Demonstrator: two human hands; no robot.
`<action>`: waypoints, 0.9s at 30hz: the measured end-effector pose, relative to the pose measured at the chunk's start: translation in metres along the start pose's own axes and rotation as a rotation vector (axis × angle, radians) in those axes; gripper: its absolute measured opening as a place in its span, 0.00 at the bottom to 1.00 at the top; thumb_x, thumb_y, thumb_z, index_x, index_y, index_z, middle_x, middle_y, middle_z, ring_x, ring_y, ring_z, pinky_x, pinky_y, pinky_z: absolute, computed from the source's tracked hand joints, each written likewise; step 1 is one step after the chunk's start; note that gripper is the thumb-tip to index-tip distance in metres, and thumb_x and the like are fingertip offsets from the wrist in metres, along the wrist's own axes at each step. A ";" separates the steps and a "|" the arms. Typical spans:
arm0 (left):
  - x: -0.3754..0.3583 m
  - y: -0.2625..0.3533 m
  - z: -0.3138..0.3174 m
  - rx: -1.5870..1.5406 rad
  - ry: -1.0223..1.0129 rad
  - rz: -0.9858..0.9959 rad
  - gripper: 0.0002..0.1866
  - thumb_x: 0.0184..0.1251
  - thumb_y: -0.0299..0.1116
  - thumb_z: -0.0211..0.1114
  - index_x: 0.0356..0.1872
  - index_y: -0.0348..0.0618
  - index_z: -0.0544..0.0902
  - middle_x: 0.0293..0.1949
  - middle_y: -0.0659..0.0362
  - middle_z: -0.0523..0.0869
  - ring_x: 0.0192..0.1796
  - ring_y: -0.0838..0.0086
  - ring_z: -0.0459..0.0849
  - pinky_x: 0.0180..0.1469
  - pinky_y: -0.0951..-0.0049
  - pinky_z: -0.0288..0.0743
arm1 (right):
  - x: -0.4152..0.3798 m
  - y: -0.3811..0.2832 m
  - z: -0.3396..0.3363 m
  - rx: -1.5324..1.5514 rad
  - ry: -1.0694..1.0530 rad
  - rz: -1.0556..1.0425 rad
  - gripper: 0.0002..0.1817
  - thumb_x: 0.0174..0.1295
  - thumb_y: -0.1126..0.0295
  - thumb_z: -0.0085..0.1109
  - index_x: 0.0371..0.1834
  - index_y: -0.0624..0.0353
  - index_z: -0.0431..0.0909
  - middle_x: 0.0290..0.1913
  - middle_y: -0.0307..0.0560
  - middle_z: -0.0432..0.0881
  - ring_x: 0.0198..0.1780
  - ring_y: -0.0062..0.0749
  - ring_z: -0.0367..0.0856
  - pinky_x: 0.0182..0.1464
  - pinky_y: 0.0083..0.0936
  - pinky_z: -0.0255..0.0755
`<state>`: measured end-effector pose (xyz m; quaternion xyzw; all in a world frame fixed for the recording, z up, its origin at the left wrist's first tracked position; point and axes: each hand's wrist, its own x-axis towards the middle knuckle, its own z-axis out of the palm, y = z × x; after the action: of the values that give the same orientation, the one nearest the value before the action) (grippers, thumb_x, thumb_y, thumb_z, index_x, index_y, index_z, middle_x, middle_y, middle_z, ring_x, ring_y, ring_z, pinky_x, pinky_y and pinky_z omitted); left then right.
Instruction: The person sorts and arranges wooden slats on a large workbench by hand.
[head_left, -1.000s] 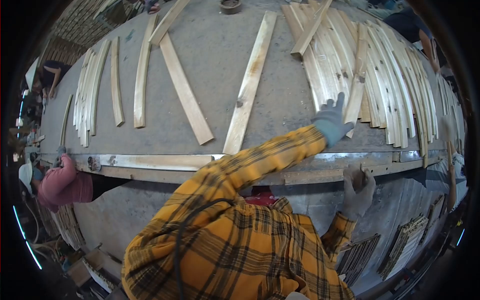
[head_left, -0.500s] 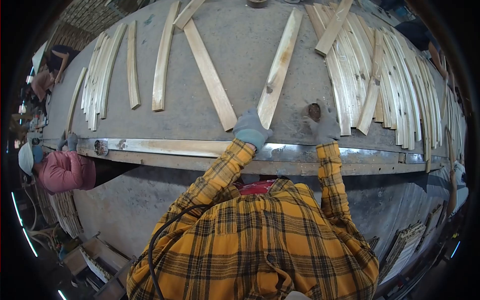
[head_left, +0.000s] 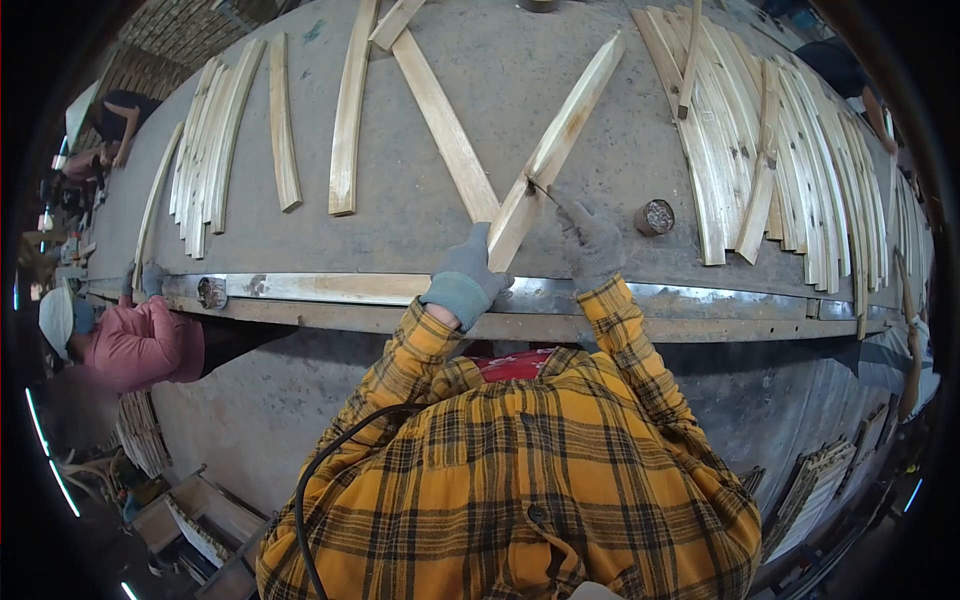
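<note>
A wooden slat [head_left: 570,125] lies tilted across the table, a dark knot near its lower middle. My left hand [head_left: 467,275], in a grey glove, is closed around the slat's near end at the table edge. My right hand [head_left: 597,245], also gloved, grips a thin dark tool [head_left: 545,191] whose tip touches the slat at the knot; its exact kind is too small to make out. To the right of that hand stands a small open can [head_left: 655,217] with brownish contents. Another slat [head_left: 445,120] slants away behind my left hand.
Many slats [head_left: 730,150] lie side by side on the right, with loose ones across them. Several more [head_left: 215,150] lie on the left. A slat [head_left: 330,288] rests along the metal-covered edge, near another can [head_left: 212,291]. A co-worker in pink [head_left: 145,340] stands at the left.
My right hand has moved left from the can to the knot, the thin tool now showing. My left hand and the slat's near end have shifted left. A short slat at the upper right has turned.
</note>
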<state>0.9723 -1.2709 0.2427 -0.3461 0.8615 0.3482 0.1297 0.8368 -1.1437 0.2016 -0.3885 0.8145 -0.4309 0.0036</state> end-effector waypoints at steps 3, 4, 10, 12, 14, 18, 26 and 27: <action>0.000 -0.009 -0.007 -0.126 -0.037 -0.060 0.36 0.47 0.38 0.69 0.59 0.47 0.63 0.37 0.43 0.80 0.41 0.48 0.81 0.43 0.55 0.75 | -0.005 -0.017 -0.011 0.048 -0.120 0.033 0.19 0.57 0.71 0.56 0.52 0.42 0.78 0.33 0.43 0.80 0.29 0.29 0.77 0.32 0.23 0.72; 0.000 -0.013 -0.007 -0.123 -0.040 -0.056 0.36 0.47 0.38 0.69 0.59 0.47 0.63 0.37 0.43 0.80 0.41 0.48 0.81 0.43 0.55 0.75 | -0.008 -0.020 -0.016 0.137 -0.193 0.045 0.18 0.57 0.71 0.57 0.52 0.43 0.78 0.32 0.42 0.80 0.28 0.26 0.77 0.31 0.22 0.71; -0.011 -0.023 -0.009 0.407 0.376 -0.041 0.36 0.46 0.38 0.70 0.59 0.45 0.66 0.44 0.48 0.73 0.45 0.56 0.79 0.46 0.60 0.74 | -0.022 -0.001 -0.020 0.165 -0.016 0.262 0.15 0.56 0.65 0.62 0.47 0.51 0.81 0.28 0.42 0.79 0.25 0.22 0.73 0.30 0.22 0.69; -0.007 -0.037 -0.003 0.301 0.419 -0.037 0.34 0.45 0.41 0.72 0.55 0.45 0.68 0.44 0.50 0.72 0.46 0.54 0.77 0.46 0.59 0.74 | -0.028 0.010 -0.007 0.133 -0.036 0.326 0.15 0.56 0.63 0.63 0.46 0.53 0.81 0.28 0.43 0.79 0.26 0.23 0.73 0.31 0.22 0.69; -0.008 -0.034 -0.006 0.251 0.371 -0.072 0.34 0.45 0.42 0.72 0.54 0.44 0.69 0.44 0.49 0.73 0.47 0.54 0.77 0.46 0.59 0.74 | -0.027 0.012 -0.002 0.102 -0.051 0.388 0.16 0.56 0.61 0.63 0.45 0.55 0.81 0.28 0.44 0.80 0.26 0.24 0.73 0.31 0.23 0.69; -0.004 -0.050 0.004 0.196 0.389 0.034 0.34 0.45 0.48 0.72 0.52 0.42 0.70 0.44 0.46 0.77 0.46 0.55 0.79 0.45 0.60 0.75 | -0.027 0.014 0.023 0.288 -0.037 0.636 0.16 0.58 0.57 0.61 0.41 0.56 0.82 0.27 0.39 0.78 0.26 0.22 0.71 0.30 0.20 0.67; -0.021 -0.054 0.015 -0.147 0.125 -0.090 0.39 0.44 0.54 0.71 0.53 0.37 0.69 0.40 0.42 0.81 0.43 0.55 0.82 0.45 0.63 0.74 | -0.023 -0.002 0.056 0.796 -0.032 0.725 0.25 0.52 0.53 0.66 0.41 0.65 0.77 0.30 0.44 0.79 0.30 0.25 0.74 0.34 0.24 0.69; -0.025 -0.049 0.019 -0.146 0.127 -0.077 0.39 0.44 0.54 0.71 0.53 0.37 0.69 0.40 0.42 0.81 0.43 0.55 0.82 0.45 0.63 0.74 | -0.020 -0.003 0.057 0.794 -0.021 0.719 0.25 0.52 0.53 0.66 0.41 0.65 0.77 0.30 0.44 0.79 0.30 0.25 0.74 0.34 0.24 0.69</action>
<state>1.0240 -1.2705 0.2153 -0.4087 0.8264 0.3823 0.0627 0.8722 -1.1717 0.1617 -0.0581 0.6704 -0.6736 0.3056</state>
